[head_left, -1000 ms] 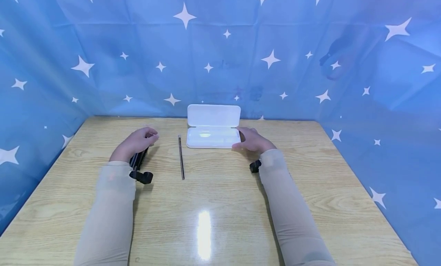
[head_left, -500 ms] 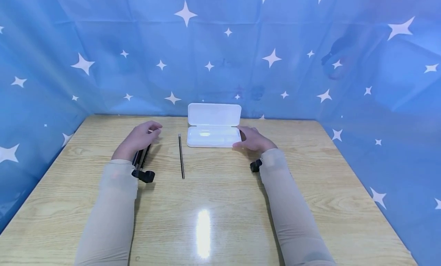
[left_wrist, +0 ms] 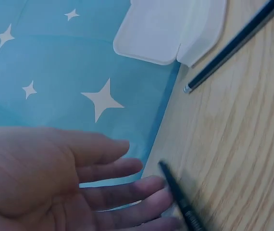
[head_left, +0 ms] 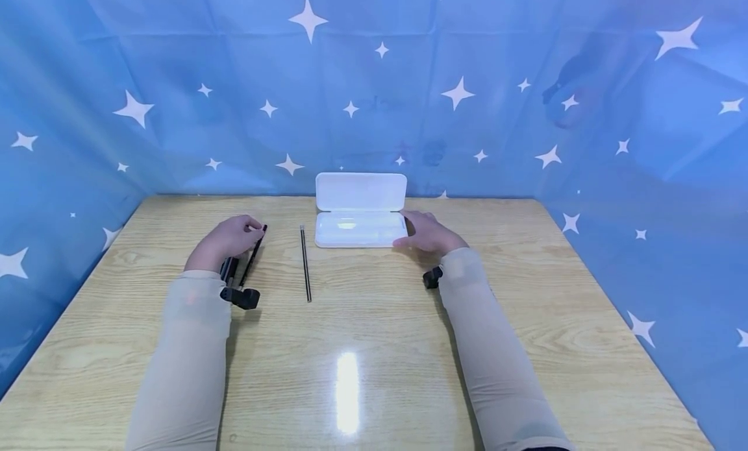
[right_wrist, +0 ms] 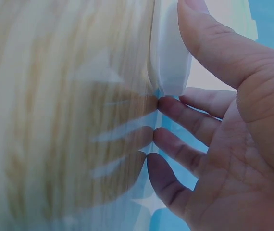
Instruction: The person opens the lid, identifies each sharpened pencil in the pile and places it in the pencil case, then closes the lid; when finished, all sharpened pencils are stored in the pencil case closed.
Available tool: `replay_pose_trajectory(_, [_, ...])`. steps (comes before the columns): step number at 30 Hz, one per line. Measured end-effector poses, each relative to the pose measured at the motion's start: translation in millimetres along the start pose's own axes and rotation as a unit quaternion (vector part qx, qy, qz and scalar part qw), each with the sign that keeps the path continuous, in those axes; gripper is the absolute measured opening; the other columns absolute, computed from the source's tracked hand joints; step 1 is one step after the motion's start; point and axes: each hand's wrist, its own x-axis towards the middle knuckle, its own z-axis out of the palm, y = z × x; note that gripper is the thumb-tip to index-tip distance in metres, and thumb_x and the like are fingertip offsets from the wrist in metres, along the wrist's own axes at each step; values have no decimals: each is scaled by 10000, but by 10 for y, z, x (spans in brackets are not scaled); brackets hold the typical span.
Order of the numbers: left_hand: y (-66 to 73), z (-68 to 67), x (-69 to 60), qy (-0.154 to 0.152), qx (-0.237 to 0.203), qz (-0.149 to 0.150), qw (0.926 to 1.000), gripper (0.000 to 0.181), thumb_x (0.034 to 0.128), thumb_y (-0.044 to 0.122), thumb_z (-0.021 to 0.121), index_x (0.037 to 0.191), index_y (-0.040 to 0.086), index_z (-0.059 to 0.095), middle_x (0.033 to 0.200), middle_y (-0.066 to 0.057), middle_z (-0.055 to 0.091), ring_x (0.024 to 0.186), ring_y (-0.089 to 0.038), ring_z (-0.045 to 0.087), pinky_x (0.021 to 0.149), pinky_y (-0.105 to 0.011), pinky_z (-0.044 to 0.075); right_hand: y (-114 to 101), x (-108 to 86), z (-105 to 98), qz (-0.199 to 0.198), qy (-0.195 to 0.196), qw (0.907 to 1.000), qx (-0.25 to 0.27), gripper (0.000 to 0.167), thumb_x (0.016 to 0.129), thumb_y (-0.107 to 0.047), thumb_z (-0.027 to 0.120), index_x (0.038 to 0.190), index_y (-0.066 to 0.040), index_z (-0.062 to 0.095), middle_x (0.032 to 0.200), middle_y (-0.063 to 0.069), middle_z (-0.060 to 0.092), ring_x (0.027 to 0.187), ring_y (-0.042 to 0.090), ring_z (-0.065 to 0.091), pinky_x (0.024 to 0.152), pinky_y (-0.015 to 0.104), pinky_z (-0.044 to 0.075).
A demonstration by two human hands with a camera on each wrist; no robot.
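A white pencil case (head_left: 361, 239) lies with its lid (head_left: 361, 191) raised at the back of the table. My right hand (head_left: 428, 233) holds its right end, thumb at the front and fingers round the back; in the right wrist view the fingertips (right_wrist: 168, 108) meet the tabletop. My left hand (head_left: 232, 237) is over the table's left part, fingers loosely extended. Its fingertips touch a slim black pen (head_left: 252, 256) with small lettering, blurred in the left wrist view. More dark stick-like items (head_left: 228, 270) lie partly hidden beneath that hand and wrist.
A dark pencil (head_left: 306, 264) with a pale end lies between the left hand and the case. Behind the wooden table (head_left: 397, 334) hangs a blue star-patterned curtain (head_left: 234, 55). Black wrist cameras sit under both wrists.
The left hand shifted slightly right, then back left. The black pen now stands apart from the other dark items, its far end showing past the fingertips. The right hand stays at the case.
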Motion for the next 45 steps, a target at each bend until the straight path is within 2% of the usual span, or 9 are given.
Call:
replay_pose_trajectory(4, [38,4,5,-472,-1057,-16,9933,531,1105,235,397,1533,-63,298,1457,-327,400,1303,-464,493,980,-503,528,-15,-13,-21,32,3,10000,56,890,953,-430,708,1633,-147,208,1663,148,215,1527,389,119,1199,604,185])
replay_pose_trajectory(7, [49,-19,-3,-469,-1211,70,9915,549,1099,233,401,1536,-77,278,1427,-329,426,1273,-451,509,951,-489,545,-15,-14,-35,32,-21,10000,60,899,952,-438,706,1634,-142,201,1664,155,209,1529,391,118,1198,608,184])
replay_pose_trajectory(10, [27,-66,-42,-115,-860,-15,9962,559,1102,259,388,1535,-80,286,1378,-314,479,1222,-430,547,920,-489,556,-1,2,-37,29,-32,10000,22,902,951,-453,704,1635,-151,201,1664,152,209,1531,384,124,1202,601,183])
replay_pose_trajectory(13, [-20,-106,-70,95,-635,-174,9978,565,1106,281,380,1538,-71,289,1377,-294,485,1234,-429,535,958,-522,527,13,14,-35,13,-28,10000,-24,902,951,-459,701,1635,-153,201,1664,149,214,1530,381,127,1203,596,186])
replay_pose_trajectory(19, [-61,-118,-55,-91,-465,-78,9988,564,1107,291,388,1527,-76,301,1453,-311,418,1283,-457,484,1018,-577,471,50,31,-30,-11,-31,10000,65,904,943,-477,703,1634,-166,211,1663,141,219,1532,376,124,1202,596,189])
replay_pose_trajectory(26, [-77,-175,-66,285,-71,229,9993,577,1097,352,385,1506,-55,365,1468,-308,421,1231,-452,519,1029,-602,434,43,19,-35,-18,-20,9999,108,909,944,-465,708,1633,-147,207,1663,149,215,1532,381,120,1203,597,183])
replay_pose_trajectory(29, [-125,-201,-67,401,45,168,9990,574,1096,352,379,1500,-56,372,1475,-317,412,1179,-447,556,1035,-611,416,35,15,-39,5,-26,10000,92,908,947,-456,707,1633,-140,204,1664,156,210,1530,391,113,1200,602,185])
replay_pose_trajectory(37, [-169,-170,-66,327,-95,-54,9994,552,1104,292,386,1510,-78,335,1437,-345,437,1051,-425,653,947,-562,505,37,24,-12,-89,-22,10000,8,895,948,-438,712,1628,-125,220,1655,169,230,1525,396,136,1199,604,185])
replay_pose_trajectory(45, [-105,-104,-42,455,626,-148,9969,496,1097,236,362,1462,-97,407,1381,-336,476,1084,-430,594,956,-597,454,22,50,-3,-9,-47,10000,-33,902,953,-434,709,1630,-115,206,1663,165,213,1526,397,124,1204,593,179])
